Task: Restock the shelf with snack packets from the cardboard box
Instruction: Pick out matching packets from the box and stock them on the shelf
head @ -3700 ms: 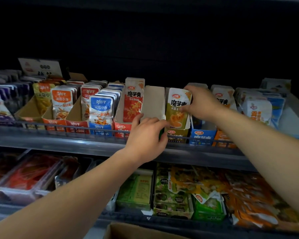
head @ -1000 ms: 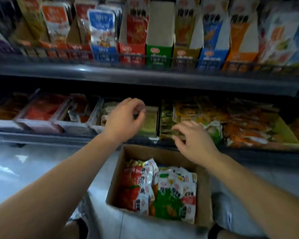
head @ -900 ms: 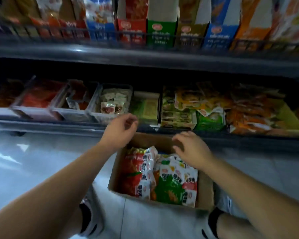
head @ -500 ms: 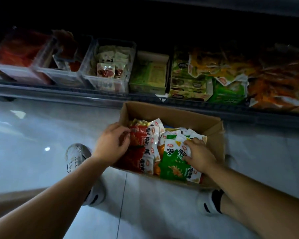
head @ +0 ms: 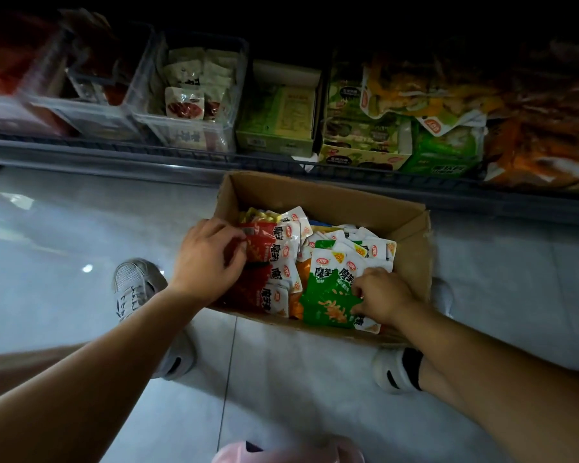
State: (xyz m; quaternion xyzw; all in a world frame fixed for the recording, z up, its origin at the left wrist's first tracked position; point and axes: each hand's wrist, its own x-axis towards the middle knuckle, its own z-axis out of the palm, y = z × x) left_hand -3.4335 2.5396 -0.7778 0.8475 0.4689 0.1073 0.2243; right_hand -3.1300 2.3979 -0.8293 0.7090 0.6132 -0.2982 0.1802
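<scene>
Where cardboard box (head: 331, 195) sits on floor (head: 81, 228), just near of shelf (head: 147, 153), open-topped, full of snack pkts (head: 358, 240): L hand (head: 211, 259), fingers curled, pinching red pkt (head: 263, 240) at box's left; green pkt (head: 325, 292) centre-right, by near wall; R hand (head: 383, 295), fingers curled, pinching its right edge.

Brown cardboard box (head: 331, 198), matt and a bit fibrous, with raw edges along the rim. Inside it's plastic film everywhere: the red packet (head: 264, 240) is crinkled and glossy, and the green packet (head: 325, 295) catches the same sheen. The floor (head: 81, 235) is smooth pale tile, polished enough to mirror a spot of light. Up on the shelf (head: 114, 160), a dull grey, metal-looking front edge and clear hard-plastic bins (head: 194, 135), slightly cloudy. The shoe (head: 131, 279) is grey mesh cloth with matt laces.
</scene>
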